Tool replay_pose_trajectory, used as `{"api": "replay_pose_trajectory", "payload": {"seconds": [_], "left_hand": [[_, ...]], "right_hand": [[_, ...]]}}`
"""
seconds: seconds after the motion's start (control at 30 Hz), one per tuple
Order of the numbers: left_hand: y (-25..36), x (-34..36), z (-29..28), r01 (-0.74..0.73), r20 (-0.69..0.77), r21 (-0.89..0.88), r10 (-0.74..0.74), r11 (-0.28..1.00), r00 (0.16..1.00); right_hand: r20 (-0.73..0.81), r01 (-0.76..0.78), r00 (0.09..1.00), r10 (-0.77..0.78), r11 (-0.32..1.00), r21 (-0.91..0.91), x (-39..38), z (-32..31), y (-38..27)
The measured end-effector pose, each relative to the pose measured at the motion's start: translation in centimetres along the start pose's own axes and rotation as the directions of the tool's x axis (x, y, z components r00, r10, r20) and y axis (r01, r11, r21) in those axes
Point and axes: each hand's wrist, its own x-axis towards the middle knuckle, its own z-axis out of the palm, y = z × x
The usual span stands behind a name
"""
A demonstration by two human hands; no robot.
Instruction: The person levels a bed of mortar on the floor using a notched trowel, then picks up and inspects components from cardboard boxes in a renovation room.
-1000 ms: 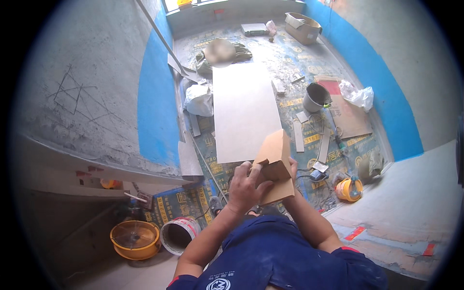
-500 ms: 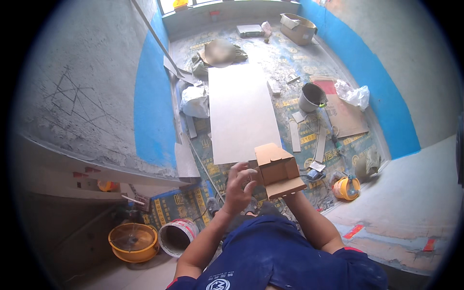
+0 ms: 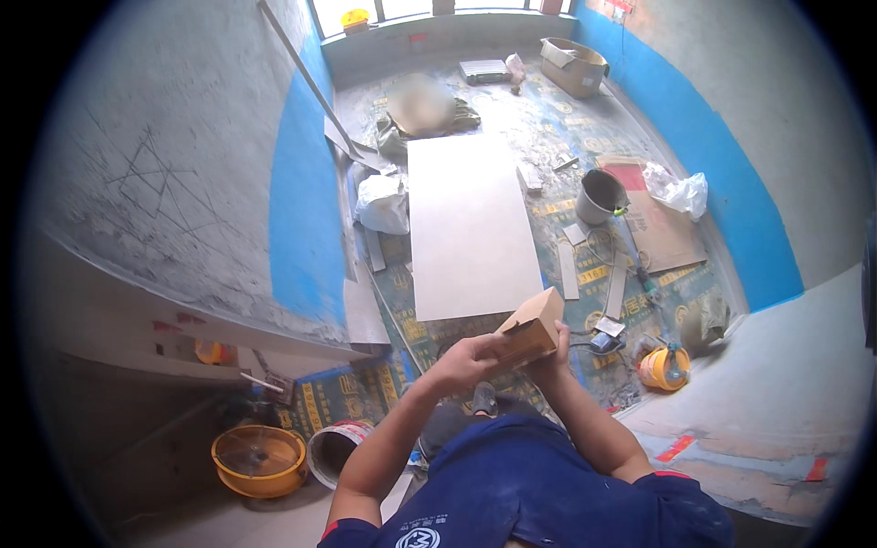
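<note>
A small brown cardboard box (image 3: 534, 331) is held up in front of my body, tilted, above the near end of a large pale tile (image 3: 473, 228). My left hand (image 3: 473, 361) grips its left lower side, with the fingers bent round the edge. From the right, my right hand (image 3: 551, 352) holds the other side, fingers up along it. A dark gap shows along the box's left edge; what is inside is hidden.
A grey bucket (image 3: 598, 198), tile strips (image 3: 568, 269) and a flattened cardboard sheet (image 3: 662, 224) lie right of the tile. White bags (image 3: 382, 203) sit left. Near me stand a yellow round tub (image 3: 260, 461), a white bucket (image 3: 338, 449) and a small yellow bucket (image 3: 664, 367).
My left hand has moved right, from open beside the box to gripping it. The box, its flaps spread before, is turned and looks folded closed. The view has shifted slightly.
</note>
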Motion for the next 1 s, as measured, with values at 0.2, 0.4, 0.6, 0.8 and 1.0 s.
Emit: {"api": "replay_pose_trajectory", "payload": {"seconds": [0.2, 0.4, 0.6, 0.8, 1.0], "left_hand": [[0.1, 0.6, 1.2, 0.227, 0.091, -0.54, -0.212, 0.811, 0.973], [-0.4, 0.4, 4.6, 0.064, -0.085, -0.817, -0.229, 0.573, 0.97], [-3.0, 1.3, 5.1, -0.058, -0.519, 0.252, 0.185, 0.966, 0.834], [-2.8, 0.5, 6.3, 0.065, -0.556, 0.689, 0.469, 0.722, 0.686], [-6.2, 0.8, 5.7, 0.132, -0.668, 0.549, 0.339, 0.825, 0.663]], "right_hand": [[-0.135, 0.069, 0.988, -0.078, 0.995, -0.07, 0.6, -1.0, 1.3], [-0.191, 0.053, 0.978, -0.086, 0.984, -0.169, 0.8, -1.6, 1.1], [-0.223, 0.051, 0.97, -0.093, 0.981, -0.185, 0.6, 0.4, 3.0], [-0.215, 0.065, 0.968, -0.126, 0.96, -0.273, 3.3, -3.0, 4.1], [-0.209, 0.027, 0.974, -0.092, 0.955, -0.296, 4.9, -4.1, 4.4]]}}
